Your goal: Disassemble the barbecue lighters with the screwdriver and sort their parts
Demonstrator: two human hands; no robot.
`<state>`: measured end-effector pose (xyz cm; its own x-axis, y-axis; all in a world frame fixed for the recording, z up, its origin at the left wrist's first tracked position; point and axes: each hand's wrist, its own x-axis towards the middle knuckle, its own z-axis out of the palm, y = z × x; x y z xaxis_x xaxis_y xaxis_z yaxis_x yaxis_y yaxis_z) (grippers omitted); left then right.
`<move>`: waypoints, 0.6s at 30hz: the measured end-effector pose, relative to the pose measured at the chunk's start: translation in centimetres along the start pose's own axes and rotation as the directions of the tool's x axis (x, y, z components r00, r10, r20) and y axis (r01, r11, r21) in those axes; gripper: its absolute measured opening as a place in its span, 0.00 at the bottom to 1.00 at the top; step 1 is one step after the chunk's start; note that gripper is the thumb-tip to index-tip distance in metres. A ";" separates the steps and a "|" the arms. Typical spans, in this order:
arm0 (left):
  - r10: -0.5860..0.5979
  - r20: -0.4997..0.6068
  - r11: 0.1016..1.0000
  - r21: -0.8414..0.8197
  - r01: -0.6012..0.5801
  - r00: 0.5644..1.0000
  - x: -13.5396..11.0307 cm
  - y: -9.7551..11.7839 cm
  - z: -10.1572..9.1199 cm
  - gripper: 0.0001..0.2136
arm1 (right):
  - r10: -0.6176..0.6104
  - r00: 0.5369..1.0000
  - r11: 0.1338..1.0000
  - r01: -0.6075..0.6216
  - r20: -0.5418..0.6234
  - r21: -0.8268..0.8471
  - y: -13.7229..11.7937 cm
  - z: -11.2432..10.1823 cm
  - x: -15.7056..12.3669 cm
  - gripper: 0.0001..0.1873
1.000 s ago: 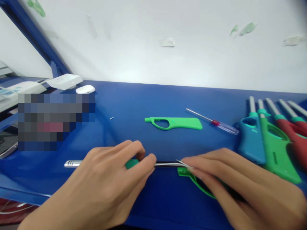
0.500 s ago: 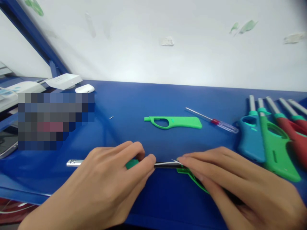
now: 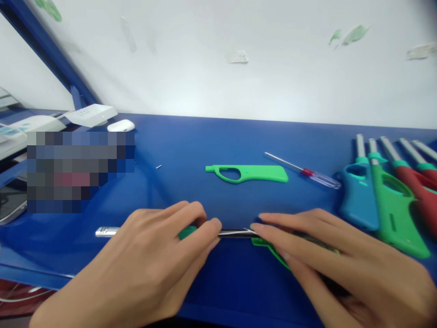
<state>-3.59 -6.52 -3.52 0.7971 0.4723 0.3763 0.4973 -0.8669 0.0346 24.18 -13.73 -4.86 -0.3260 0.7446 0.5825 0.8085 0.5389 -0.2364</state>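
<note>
Where the smooth blue tabletop nears its far left corner, a glossy white plastic case with rounded ends lies by the far edge. Closer to the near edge, a slim, shiny silver metal tube with small slots pokes out from under the left hand, whose fingers are curled together and clamped on it around a teal plastic collar. A tiny silvery metal pin lies beyond. Thin pale wires run rightward to the right hand; its fingertips are slightly apart, one touching the wire ends, though I cannot tell whether they pinch. Beneath that hand sits a translucent-looking green plastic shell, partly hidden. Midway back lies a flat, bright green plastic half-handle with an oval opening, then a screwdriver with a clear ribbed handle. Toward the right edge, metal-necked plastic lighters stand out: blue, green and red.
</note>
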 end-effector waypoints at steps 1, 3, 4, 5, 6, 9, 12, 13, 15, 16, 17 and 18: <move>0.001 0.001 1.000 0.001 -0.001 1.000 0.0 0.0 0.0 0.11 | -0.003 1.000 1.000 0.003 -0.001 -0.001 0.0 0.0 0.1 0.28; 0.002 -0.001 1.000 0.002 -0.002 1.000 0.1 0.0 0.0 0.11 | -0.011 1.000 1.000 0.011 -0.008 0.000 -0.1 -0.1 0.1 0.28; 0.003 -0.001 1.000 0.002 -0.003 1.000 0.1 0.0 0.0 0.11 | -0.018 1.000 1.000 0.019 -0.019 0.001 -0.2 -0.1 0.2 0.28; 0.001 0.002 1.000 0.003 -0.001 1.000 0.1 0.0 0.0 0.12 | -0.018 0.999 1.000 0.019 -0.027 0.003 -0.3 -0.1 0.2 0.27; -0.001 0.000 1.000 0.004 0.001 1.000 0.1 0.0 0.0 0.12 | -0.018 0.999 1.000 0.018 -0.036 0.006 -0.4 0.0 0.2 0.26; -0.005 0.003 1.000 0.005 0.005 1.000 0.1 0.1 0.0 0.12 | 0.009 0.998 1.000 -0.007 -0.067 0.016 -0.5 0.2 0.2 0.21; -0.005 0.003 1.000 -0.002 0.005 1.000 0.1 0.0 0.1 0.11 | 0.034 0.998 0.999 -0.033 -0.062 0.026 -0.4 0.5 -0.1 0.20; -0.005 0.005 1.000 -0.004 0.005 1.000 0.2 0.0 0.1 0.11 | 0.043 0.998 0.999 -0.042 -0.041 0.030 -0.4 0.5 -0.2 0.20; -0.006 0.004 1.000 -0.003 0.006 1.000 0.2 0.0 0.1 0.11 | 0.055 0.998 0.998 -0.056 0.015 0.036 -0.2 0.4 -0.4 0.20; -0.007 0.008 1.000 -0.004 0.007 1.000 0.2 0.0 0.1 0.11 | 0.057 0.998 0.997 -0.058 0.031 0.041 -0.2 0.3 -0.4 0.21; -0.007 0.012 1.000 -0.004 0.007 1.000 0.3 -0.1 0.1 0.11 | 0.055 0.998 0.997 -0.057 0.038 0.047 -0.1 0.2 -0.5 0.22; -0.005 0.010 1.000 -0.005 0.005 1.000 0.3 -0.1 0.0 0.11 | 0.051 0.998 0.997 -0.053 0.035 0.053 -0.1 0.1 -0.5 0.23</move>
<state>-3.41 -6.32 -3.47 0.7979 0.4785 0.3665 0.5000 -0.8651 0.0408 24.23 -14.06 -5.24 -0.3010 0.7847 0.5419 0.7979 0.5185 -0.3076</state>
